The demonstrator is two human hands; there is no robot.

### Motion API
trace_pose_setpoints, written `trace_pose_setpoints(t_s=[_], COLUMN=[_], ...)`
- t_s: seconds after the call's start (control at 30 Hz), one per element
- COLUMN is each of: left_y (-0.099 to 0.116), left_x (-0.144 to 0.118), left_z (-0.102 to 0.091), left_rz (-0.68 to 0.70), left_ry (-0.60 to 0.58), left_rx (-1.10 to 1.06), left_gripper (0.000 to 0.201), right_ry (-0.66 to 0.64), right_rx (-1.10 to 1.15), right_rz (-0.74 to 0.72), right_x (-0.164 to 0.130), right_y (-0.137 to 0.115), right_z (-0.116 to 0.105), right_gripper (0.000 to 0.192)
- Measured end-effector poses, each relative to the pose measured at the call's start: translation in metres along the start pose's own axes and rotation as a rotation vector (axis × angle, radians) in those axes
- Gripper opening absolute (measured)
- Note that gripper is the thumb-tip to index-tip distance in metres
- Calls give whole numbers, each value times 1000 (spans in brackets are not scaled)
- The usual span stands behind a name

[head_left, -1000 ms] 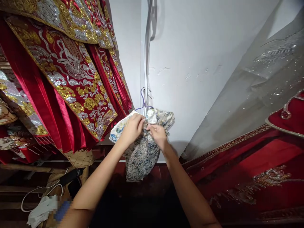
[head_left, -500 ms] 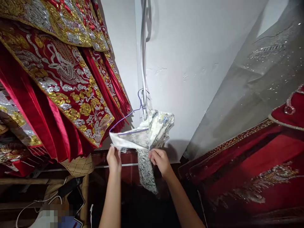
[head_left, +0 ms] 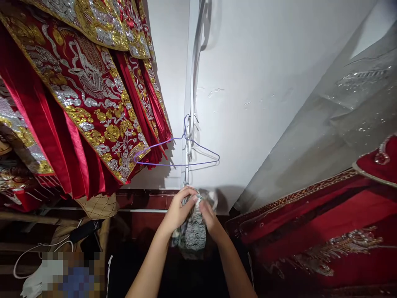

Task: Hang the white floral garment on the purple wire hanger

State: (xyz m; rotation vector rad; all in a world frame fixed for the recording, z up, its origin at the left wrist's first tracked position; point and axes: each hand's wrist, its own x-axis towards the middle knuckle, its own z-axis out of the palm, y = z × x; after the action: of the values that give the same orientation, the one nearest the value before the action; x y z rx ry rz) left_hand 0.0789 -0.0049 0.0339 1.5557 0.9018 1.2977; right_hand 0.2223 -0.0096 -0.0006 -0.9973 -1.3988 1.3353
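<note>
Nearest the camera, both bare forearms rise from the bottom edge and meet at a bunched patterned cloth, white with dark blue-grey print, soft and crumpled. The left hand curls over its upper left side, fingers bent and grip clamped on the fabric; the right hand presses in from the right, its grip likewise closed on the cloth. The bundle sits low, in front of the dark red skirting, just below the hanger.

Above the hands, a thin purple wire hanger hangs bare from a white cord against the plain white wall. Its left tip reaches the red velvet robes, heavy with gold and silver embroidery, crowding the left side. On the right lies another red embroidered garment beside sheer, sequinned grey fabric. A white cable loops at lower left.
</note>
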Motion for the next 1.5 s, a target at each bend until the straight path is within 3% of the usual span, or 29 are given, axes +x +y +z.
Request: trace_pose_setpoints(t_s=[0.1,0.17,0.27,0.37,0.43,0.53,0.6,0.7,0.77,0.83,0.93,1.1,1.23,1.37,1.5], left_y=[2,-2,-13,-18,-11,8,17,15,7,2,7,27,28,28,34], left_x=[1,-5,-25,-45,-51,-51,-49,-46,-41,-31,-5,39,63,80,86], left_z=[-4,-12,-24,-35,-44,-64,-81,-110,-129,-145,-160,-161,-147,-147,-161], left_rz=[39,-24,-134,-146,-152,-146,-120,-117,-149,-152,-24,161,169,253,243], left_ry=[5,-70,-245,-274,-204,-87,-72,-83,-20,40,79,243,167,104,29], left_rx=[42,70,182,308,356,442,515,675,771,819,825,785,693,748,851], left_gripper=[25,28,29,24,25,28,28,23,20,19,18,23,20,38,34], right_ry=[-212,-247,-28,285,305,196,163,155,151,141,156,155,181,133,368], right_rx=[-49,-215,-407,-332,-259,-254,-277,-314,-376,-447,-499,-476,-433,-396,-420], right_rz=[-27,-85,-267,-379,-346,-222,-176,-202,-248,-299,-339,-306,-226,-283,-428], right_x=[-1,3,24,60,88,121,132,128,116,103,90,89,86,80,83], right_y=[-18,-33,-56,-69,-66,-45,-27,-6,-4,-11,-29,-39,-31,-33,-46], right_z=[-4,-14,-33,-43,-41,-33,-30,-36,-45,-53,-59,-52,-33,-31,-70], right_gripper=[24,12,2,11,22,31,32,28,23,18,14,13,10,32,72])
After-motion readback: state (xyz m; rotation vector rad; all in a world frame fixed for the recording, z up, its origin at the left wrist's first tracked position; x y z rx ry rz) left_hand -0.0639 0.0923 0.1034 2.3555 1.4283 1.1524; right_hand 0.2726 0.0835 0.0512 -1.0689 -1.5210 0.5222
